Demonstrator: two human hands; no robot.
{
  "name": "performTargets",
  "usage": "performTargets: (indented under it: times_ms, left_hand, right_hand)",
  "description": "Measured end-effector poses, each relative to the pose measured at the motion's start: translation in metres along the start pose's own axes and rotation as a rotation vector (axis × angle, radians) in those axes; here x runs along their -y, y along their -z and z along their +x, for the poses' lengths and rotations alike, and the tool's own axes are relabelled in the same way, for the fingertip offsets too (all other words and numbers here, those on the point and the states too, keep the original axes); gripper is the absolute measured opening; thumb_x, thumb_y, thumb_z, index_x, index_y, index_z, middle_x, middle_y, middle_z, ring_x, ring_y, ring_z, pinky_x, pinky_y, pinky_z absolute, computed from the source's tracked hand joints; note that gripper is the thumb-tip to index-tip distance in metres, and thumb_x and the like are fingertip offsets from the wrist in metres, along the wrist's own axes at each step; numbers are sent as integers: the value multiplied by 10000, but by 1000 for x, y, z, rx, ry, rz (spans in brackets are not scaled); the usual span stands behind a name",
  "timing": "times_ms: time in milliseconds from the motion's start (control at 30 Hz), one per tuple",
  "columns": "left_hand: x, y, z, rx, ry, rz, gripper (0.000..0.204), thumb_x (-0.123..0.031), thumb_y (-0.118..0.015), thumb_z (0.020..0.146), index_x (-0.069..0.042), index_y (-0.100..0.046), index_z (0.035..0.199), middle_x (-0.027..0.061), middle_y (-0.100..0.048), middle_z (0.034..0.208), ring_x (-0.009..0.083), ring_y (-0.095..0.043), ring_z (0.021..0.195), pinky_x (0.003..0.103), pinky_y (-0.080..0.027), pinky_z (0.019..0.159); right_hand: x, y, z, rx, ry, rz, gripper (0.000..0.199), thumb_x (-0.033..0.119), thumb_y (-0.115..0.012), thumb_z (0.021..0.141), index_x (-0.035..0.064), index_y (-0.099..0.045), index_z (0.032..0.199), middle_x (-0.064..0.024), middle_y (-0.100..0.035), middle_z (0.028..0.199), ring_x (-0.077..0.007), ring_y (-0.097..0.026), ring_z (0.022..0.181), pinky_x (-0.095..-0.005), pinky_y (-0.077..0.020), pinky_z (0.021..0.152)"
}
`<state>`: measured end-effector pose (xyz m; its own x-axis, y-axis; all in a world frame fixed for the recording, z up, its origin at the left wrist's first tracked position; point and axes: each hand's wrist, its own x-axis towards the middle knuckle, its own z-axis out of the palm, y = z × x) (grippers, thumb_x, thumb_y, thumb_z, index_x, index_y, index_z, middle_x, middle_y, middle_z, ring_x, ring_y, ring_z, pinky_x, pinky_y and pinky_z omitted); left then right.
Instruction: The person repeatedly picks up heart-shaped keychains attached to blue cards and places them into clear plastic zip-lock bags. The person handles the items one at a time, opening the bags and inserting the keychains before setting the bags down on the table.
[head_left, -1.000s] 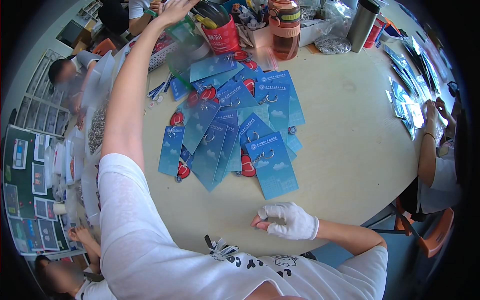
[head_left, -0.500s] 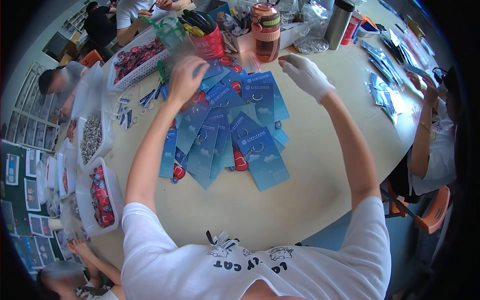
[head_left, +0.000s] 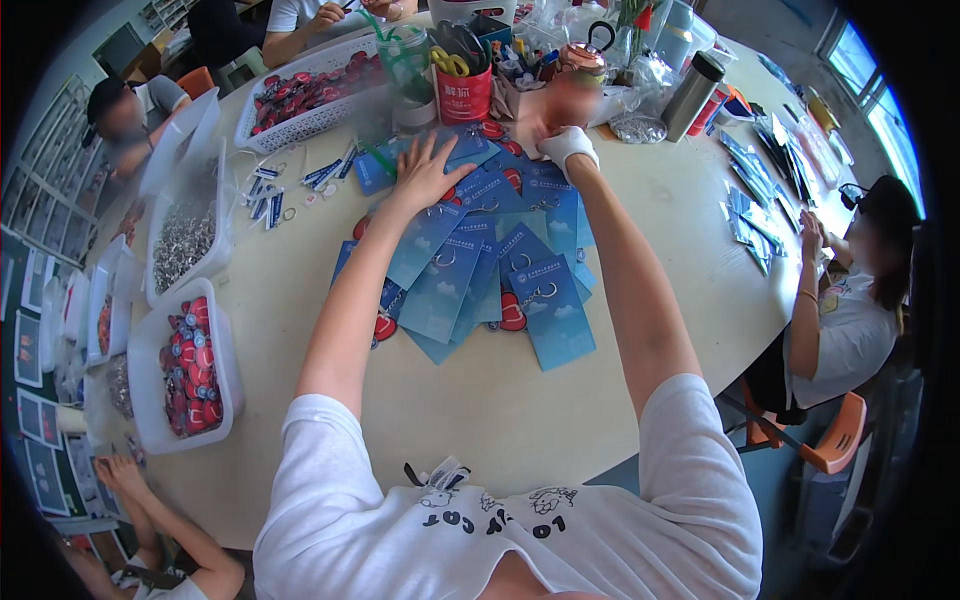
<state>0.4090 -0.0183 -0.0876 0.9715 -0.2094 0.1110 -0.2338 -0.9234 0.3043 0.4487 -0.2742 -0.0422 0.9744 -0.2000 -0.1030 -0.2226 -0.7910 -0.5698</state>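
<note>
My bare left hand (head_left: 428, 175) lies with fingers spread on the far left part of a pile of blue cards (head_left: 455, 285). Small metal key rings and chains show on several cards, and red keychain charms (head_left: 511, 312) stick out from beneath them. At the pile's far right edge is my right hand (head_left: 570, 147), in a white covering, in front of a reddish drink bottle (head_left: 577, 92). Its fingers point down and away and are mostly hidden, so what they touch or hold cannot be made out.
A white basket (head_left: 300, 130) of red charms, a red cup (head_left: 463, 95) of scissors and a steel flask (head_left: 693, 97) stand at the back. Left are tubs of metal rings (head_left: 187, 240) and red charms (head_left: 190, 375). Co-workers sit around the table; packets (head_left: 745, 215) lie right.
My right hand has moved in from the right to the pile's far edge. My left hand has come down onto the cards and its fingers have spread. The view has shifted slightly.
</note>
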Motion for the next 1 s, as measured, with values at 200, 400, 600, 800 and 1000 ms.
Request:
performTargets:
  times_ms: [200,400,600,800,1000]
  left_hand:
    - [-11,-4,-1,-109,-2,-50,816,-719,-415,828,-199,-311,1448,158,-209,1514,403,-136,1398,583,-79,1106]
    - [4,6,-5,-325,-39,18,824,-674,-394,870,-80,-302,1434,184,-284,1472,386,-180,1388,565,-93,1105]
    - [-67,92,-78,-256,-103,-1538,905,-705,-281,890,44,-299,1398,205,-354,1437,271,-324,1348,380,-240,1106]
    - [-92,122,-271,323,39,-1942,750,-593,-399,907,-32,-351,1403,102,-449,1375,211,-454,1247,371,-356,1042]
    - [-90,109,-376,129,530,-1751,380,-152,-618,902,-14,-503,1236,38,-604,1113,105,-576,998,278,-450,883]
  right_hand:
    - [25,24,-40,-426,439,-154,155,193,-569,819,88,-627,917,-171,-658,931,-365,-626,898,-436,-500,781]
    - [40,107,-90,-908,838,40,76,118,-579,834,77,-594,897,-147,-649,874,-359,-628,800,-434,-507,693]
    - [11,162,-181,-176,461,755,189,118,-612,855,-33,-634,966,-22,-627,793,-67,-570,681,-207,-456,627]
    - [-47,60,-306,223,205,1032,151,124,-624,877,-7,-606,949,-21,-614,816,-64,-559,723,-207,-466,664]
    - [-60,-6,-389,312,-32,1189,123,97,-594,883,1,-569,956,-17,-572,807,-66,-529,705,-191,-438,635]
